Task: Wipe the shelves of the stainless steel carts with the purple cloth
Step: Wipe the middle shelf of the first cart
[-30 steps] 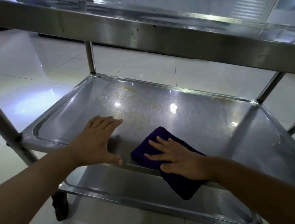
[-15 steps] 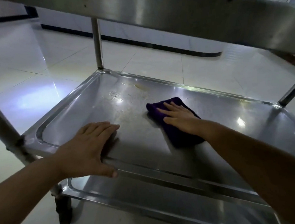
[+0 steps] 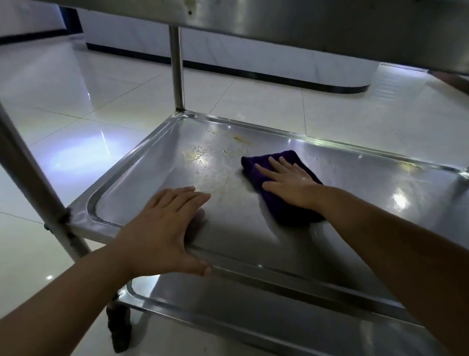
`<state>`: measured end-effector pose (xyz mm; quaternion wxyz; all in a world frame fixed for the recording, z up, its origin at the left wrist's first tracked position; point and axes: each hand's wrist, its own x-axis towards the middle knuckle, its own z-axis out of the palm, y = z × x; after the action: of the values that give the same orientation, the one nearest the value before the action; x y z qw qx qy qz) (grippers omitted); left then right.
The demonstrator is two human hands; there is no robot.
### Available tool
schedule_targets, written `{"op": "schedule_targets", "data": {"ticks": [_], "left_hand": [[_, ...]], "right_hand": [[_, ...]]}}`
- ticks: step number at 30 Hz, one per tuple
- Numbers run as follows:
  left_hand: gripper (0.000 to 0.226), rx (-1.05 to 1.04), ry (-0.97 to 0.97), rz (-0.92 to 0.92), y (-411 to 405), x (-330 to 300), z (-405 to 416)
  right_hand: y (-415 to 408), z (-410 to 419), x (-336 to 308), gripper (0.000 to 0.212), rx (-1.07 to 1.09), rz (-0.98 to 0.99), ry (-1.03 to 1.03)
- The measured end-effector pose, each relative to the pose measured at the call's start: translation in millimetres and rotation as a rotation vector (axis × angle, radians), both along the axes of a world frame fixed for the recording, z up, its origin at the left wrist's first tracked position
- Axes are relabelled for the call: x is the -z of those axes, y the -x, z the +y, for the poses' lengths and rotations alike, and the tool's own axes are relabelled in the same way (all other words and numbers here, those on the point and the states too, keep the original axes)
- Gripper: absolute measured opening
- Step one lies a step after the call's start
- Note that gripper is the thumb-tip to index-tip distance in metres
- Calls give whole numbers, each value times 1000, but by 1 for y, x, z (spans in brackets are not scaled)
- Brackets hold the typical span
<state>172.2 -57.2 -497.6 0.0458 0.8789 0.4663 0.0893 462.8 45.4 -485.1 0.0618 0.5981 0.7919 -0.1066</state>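
Observation:
A stainless steel cart's middle shelf [image 3: 370, 188] fills the view, with yellowish stains and crumbs [image 3: 206, 157] near its far left corner. The folded purple cloth [image 3: 290, 212] lies on the shelf's middle. My right hand [image 3: 287, 181] presses flat on the cloth with straight fingers, pointing toward the far side. My left hand [image 3: 161, 229] rests flat on the shelf's near left part, thumb along the near rim. The cloth's near end is partly hidden under my right wrist.
The top shelf [image 3: 298, 16] hangs overhead across the frame. A lower shelf [image 3: 240, 319] shows beneath the near rim. Cart posts stand at the left [image 3: 13, 157] and far side [image 3: 177, 69]; a black caster [image 3: 119, 332] sits on the glossy tiled floor. A white counter base [image 3: 274, 60] lies beyond.
My right hand has pushed the cloth from the near rim out toward the far side of the shelf. My left hand has stayed in place on the shelf. The camera has dropped lower.

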Motion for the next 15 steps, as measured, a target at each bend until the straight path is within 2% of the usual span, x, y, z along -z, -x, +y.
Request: {"op": "schedule_targets", "data": {"ticks": [6, 8, 11, 15], "left_hand": [[121, -17, 29, -27, -1, -1, -2], [122, -17, 35, -51, -1, -1, -2], [127, -7, 81, -52, -2, -3, 0], [128, -6, 198, -8, 21, -8, 9]], "right_hand": [[28, -86, 1, 54, -328, 5, -16], [33, -112, 1, 52, -418, 42, 45], [36, -138, 0, 50, -472, 135, 165], [34, -139, -2, 48, -472, 193, 194]]}}
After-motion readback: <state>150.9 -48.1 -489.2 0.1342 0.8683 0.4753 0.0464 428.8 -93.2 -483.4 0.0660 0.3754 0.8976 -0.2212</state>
